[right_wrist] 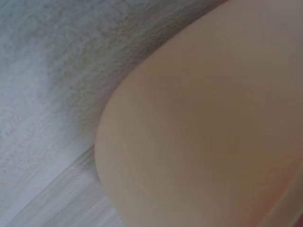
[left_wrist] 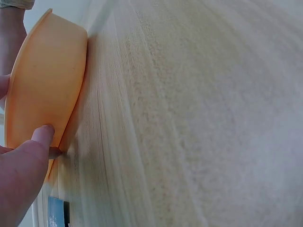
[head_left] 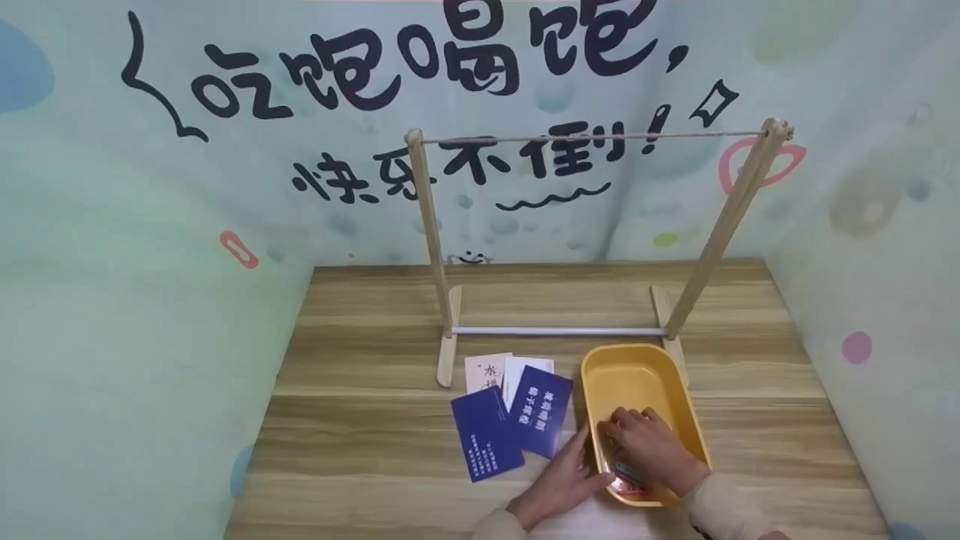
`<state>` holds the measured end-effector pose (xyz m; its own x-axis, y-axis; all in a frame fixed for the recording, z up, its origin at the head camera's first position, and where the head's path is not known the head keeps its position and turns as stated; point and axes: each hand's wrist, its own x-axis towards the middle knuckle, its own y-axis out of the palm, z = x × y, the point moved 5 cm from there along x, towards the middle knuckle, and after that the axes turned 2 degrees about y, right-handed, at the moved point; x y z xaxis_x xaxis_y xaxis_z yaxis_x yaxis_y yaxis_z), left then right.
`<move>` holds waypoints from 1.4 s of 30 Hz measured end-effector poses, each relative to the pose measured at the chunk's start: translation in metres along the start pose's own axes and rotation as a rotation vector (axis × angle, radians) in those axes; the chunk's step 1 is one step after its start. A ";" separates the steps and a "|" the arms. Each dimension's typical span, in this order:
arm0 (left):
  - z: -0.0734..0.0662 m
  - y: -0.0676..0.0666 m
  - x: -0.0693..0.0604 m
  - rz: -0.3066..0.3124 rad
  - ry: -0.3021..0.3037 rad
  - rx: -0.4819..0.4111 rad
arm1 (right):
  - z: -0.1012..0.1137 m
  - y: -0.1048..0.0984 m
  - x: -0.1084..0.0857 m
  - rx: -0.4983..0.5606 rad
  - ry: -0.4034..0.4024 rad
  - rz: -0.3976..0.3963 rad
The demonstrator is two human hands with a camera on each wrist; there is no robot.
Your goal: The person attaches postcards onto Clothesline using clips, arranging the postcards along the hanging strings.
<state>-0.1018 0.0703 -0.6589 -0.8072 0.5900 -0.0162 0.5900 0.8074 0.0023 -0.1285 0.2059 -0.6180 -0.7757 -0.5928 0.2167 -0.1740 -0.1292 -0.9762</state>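
Note:
A yellow plastic tray (head_left: 634, 367) with rounded corners sits at the right front of the table. The left hand (head_left: 561, 480) grips its near left side, thumb over the rim and fingers along the outer wall; in the left wrist view those fingers touch the orange-looking tray wall (left_wrist: 49, 71). Inside the tray is the right hand (head_left: 649, 442), fingers bent downward near the left wall. Whether they pinch anything is hidden. Small red and teal pieces (head_left: 628, 474), like clips, lie at the tray's near end. The right wrist view is filled mostly by the blurred tray wall (right_wrist: 189, 118).
Behind the tray stands a wooden frame (head_left: 431, 232) with a string (head_left: 525, 139) stretched across its top and a white bar (head_left: 559, 331) low down. Left of the tray lie dark blue cards (head_left: 487, 435), a white card (head_left: 517, 367) and a pinkish card (head_left: 480, 367), partly overlapping.

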 end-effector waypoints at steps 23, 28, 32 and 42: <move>-0.001 -0.001 -0.002 -0.039 -0.023 0.012 | 0.004 -0.003 0.005 0.006 0.012 -0.064; -0.001 0.000 -0.002 -0.045 -0.026 0.016 | 0.003 -0.009 0.009 0.032 0.065 -0.049; -0.002 0.000 -0.003 -0.041 -0.002 0.025 | 0.002 -0.014 0.012 0.067 0.089 -0.034; -0.002 -0.013 -0.011 -0.070 -0.056 0.013 | 0.007 -0.032 0.025 0.060 -0.002 -0.196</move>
<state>-0.1007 0.0535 -0.6564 -0.8444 0.5308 -0.0718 0.5330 0.8460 -0.0135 -0.1381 0.1892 -0.5809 -0.7296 -0.5531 0.4023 -0.2850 -0.2888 -0.9140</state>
